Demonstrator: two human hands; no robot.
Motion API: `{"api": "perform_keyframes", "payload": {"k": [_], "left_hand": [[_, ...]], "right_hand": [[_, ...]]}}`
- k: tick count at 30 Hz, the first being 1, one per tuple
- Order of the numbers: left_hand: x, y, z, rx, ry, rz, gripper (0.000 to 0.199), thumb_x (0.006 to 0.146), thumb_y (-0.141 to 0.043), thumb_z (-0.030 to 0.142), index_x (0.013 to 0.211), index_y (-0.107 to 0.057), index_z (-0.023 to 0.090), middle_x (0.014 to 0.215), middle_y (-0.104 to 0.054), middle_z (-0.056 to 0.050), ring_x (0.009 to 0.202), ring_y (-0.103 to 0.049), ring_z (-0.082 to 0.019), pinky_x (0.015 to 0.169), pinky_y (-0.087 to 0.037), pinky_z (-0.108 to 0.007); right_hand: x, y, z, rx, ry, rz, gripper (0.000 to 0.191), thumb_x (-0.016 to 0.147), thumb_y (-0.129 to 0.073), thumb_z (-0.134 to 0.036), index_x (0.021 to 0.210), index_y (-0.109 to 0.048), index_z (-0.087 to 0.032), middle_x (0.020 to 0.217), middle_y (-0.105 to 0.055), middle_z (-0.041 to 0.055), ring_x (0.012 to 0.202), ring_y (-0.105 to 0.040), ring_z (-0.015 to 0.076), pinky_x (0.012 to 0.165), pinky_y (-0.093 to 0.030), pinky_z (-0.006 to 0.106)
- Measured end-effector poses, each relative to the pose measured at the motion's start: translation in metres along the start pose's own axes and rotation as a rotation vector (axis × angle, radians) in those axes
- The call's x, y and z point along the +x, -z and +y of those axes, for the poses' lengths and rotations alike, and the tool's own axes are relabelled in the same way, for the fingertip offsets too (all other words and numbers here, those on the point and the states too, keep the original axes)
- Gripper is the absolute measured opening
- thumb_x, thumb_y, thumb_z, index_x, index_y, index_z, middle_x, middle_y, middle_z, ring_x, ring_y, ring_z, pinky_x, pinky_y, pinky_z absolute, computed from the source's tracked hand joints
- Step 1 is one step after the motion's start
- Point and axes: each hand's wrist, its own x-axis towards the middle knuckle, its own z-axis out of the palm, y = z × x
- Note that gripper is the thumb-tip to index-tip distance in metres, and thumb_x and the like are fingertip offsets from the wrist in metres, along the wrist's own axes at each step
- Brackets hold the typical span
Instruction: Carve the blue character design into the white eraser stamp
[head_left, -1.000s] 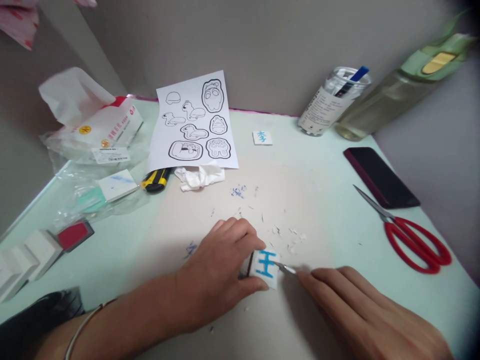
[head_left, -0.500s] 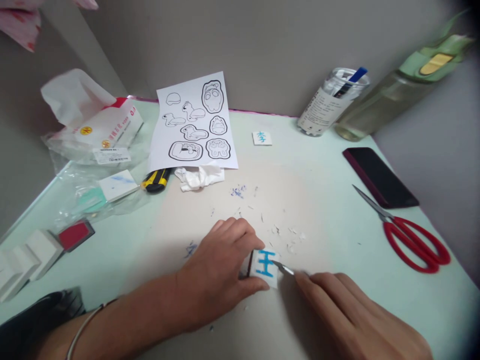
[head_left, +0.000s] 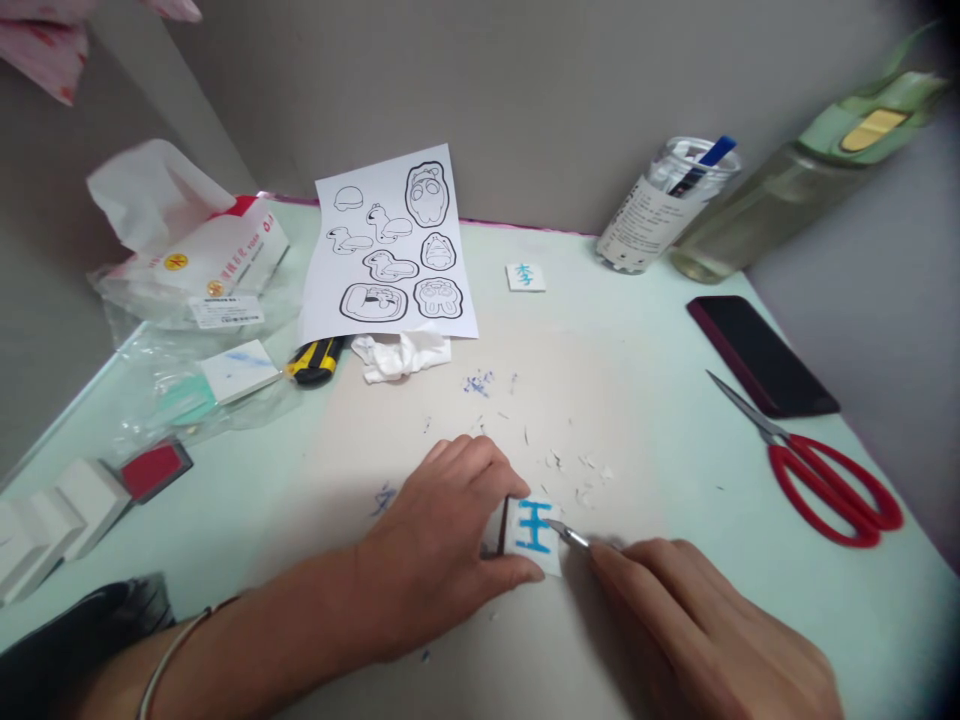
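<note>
A small white block with blue strokes on its face lies low in the middle of the view. My left hand grips it from the left, with the thumb at the near edge and a finger at the far edge. My right hand is closed round a slim metal craft knife, whose tip rests at the blue strokes. White and dark shavings are scattered beyond the block. Another white block with blue writing lies farther back.
Red-handled scissors, a phone, a pen cup and a green bottle are at right. At left are a drawing sheet, crumpled tissue, a yellow cutter, a tissue pack, a red ink pad and white blocks.
The whole view has shifted very slightly. My right hand has drawn a little to the left, and the knife tip stays at the blue strokes.
</note>
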Motion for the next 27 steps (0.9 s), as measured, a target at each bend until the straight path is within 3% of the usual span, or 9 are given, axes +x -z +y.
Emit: {"api": "perform_keyframes", "payload": {"k": [7,12,21,24,27], "left_hand": [[-0.001,0.0,-0.001,0.002,0.004,0.006,0.037,0.077,-0.075,0.03,0.105,-0.054,0.02,0.105,-0.057,-0.005,0.098,-0.049,-0.024,0.087,-0.04,-0.04],[0.0,0.001,0.0,-0.002,0.024,-0.002,0.038,0.076,-0.076,0.03,0.106,-0.055,0.019,0.104,-0.057,-0.005,0.098,-0.049,-0.024,0.087,-0.041,-0.041],[0.0,0.0,0.002,-0.048,0.001,0.021,0.037,0.077,-0.072,0.021,0.107,-0.05,0.021,0.111,-0.055,-0.005,0.104,-0.049,-0.023,0.091,-0.041,-0.039],[0.0,0.002,0.006,-0.154,0.094,-0.006,0.035,0.077,-0.07,0.017,0.104,-0.048,0.025,0.101,-0.058,0.0,0.092,-0.053,-0.019,0.08,-0.044,-0.033],[0.001,0.005,0.01,-0.342,0.258,-0.054,0.03,0.077,-0.068,0.018,0.099,-0.05,0.026,0.086,-0.058,0.005,0.073,-0.053,-0.014,0.066,-0.042,-0.026]], "right_hand": [[0.006,0.002,-0.001,0.019,-0.012,-0.004,0.033,0.097,-0.033,-0.024,0.108,-0.063,-0.017,0.091,-0.068,0.0098,0.074,-0.066,0.0194,0.056,-0.052,0.024],[0.006,-0.005,0.002,-0.004,-0.073,-0.016,0.029,0.094,-0.037,-0.015,0.106,-0.063,-0.021,0.086,-0.065,0.0057,0.066,-0.065,0.0153,0.048,-0.049,0.02],[0.011,-0.001,0.008,0.131,-0.054,0.02,0.023,0.094,-0.046,-0.014,0.112,-0.059,-0.018,0.095,-0.065,0.0076,0.08,-0.066,0.0151,0.061,-0.052,0.021],[0.008,0.005,0.006,0.047,-0.055,0.018,0.027,0.095,-0.04,-0.018,0.114,-0.06,-0.02,0.096,-0.065,0.008,0.077,-0.066,0.0169,0.053,-0.05,0.022],[0.008,0.015,0.0,0.007,-0.06,0.047,0.034,0.097,-0.031,-0.024,0.116,-0.059,-0.018,0.097,-0.065,0.0107,0.082,-0.065,0.0217,0.058,-0.051,0.027]]}}
